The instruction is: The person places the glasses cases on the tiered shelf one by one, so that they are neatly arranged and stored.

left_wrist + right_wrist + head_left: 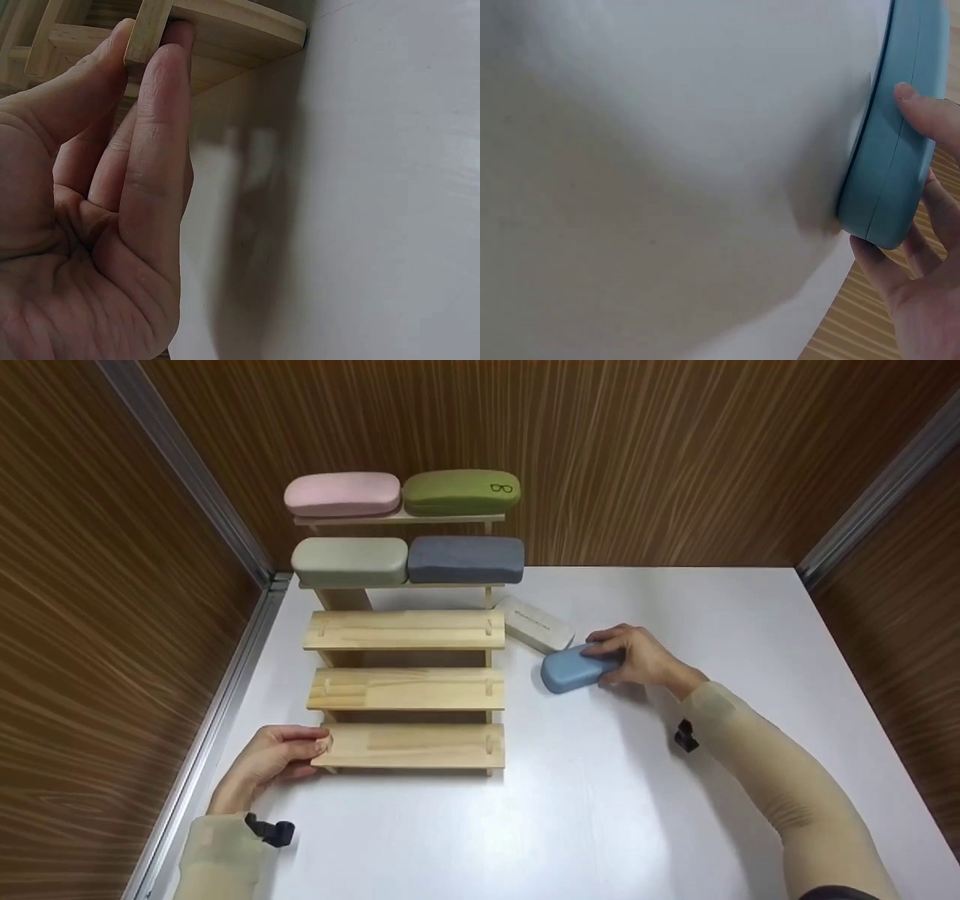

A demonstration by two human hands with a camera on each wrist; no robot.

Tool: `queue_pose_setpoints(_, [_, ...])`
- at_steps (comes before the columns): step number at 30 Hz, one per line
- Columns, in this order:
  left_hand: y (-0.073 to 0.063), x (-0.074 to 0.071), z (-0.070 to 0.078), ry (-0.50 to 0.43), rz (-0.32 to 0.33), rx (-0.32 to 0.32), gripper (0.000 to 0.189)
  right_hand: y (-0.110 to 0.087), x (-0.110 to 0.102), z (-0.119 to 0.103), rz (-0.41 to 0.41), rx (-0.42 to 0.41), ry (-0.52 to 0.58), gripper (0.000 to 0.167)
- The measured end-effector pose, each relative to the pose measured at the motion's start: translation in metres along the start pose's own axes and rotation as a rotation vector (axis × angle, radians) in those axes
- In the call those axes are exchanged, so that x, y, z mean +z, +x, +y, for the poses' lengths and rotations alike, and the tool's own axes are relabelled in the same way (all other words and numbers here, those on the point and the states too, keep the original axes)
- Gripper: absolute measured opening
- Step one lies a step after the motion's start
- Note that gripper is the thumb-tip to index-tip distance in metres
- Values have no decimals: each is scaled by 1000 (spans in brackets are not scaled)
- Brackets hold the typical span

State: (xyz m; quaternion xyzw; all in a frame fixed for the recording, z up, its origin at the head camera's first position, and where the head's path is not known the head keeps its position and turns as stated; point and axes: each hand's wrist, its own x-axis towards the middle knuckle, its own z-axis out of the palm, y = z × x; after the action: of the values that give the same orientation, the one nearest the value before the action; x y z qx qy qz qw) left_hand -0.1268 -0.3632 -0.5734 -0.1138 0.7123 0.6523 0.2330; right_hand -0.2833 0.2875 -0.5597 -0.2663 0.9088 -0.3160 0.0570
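My right hand point(637, 658) grips the right end of a blue glasses case point(574, 669), thumb on the near side and fingers over the far side. The right wrist view shows the same blue case point(896, 142) with a seam along its side. At the lower left, my left hand point(274, 754) pinches the left end of the lowest shelf point(420, 746) of a wooden stepped rack, thumb and fingers on either side of the board point(150, 30). A white glasses case point(534, 624) with small lettering lies between the rack and the blue case.
On the top shelf sit a pink case point(343, 493) and a green case point(461, 492) with a glasses print. Below them are a pale grey-green case point(350, 561) and a dark grey case point(466, 559). Wood-grain panels point(637, 457) enclose the white table point(585, 810).
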Motion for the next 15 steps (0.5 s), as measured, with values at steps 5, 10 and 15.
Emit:
queue_pose_setpoints(5, [-1,0,0,17,4,1,24,-2,1,-3,-1,41,-47,59])
queue_pose_setpoints(10, [-1,1,0,28,6,8,27,-7,2,-7,16,80,-79,58])
queue_pose_setpoints(15, [-2,1,2,46,22,8,26,-12,5,-9,40,82,-107,55])
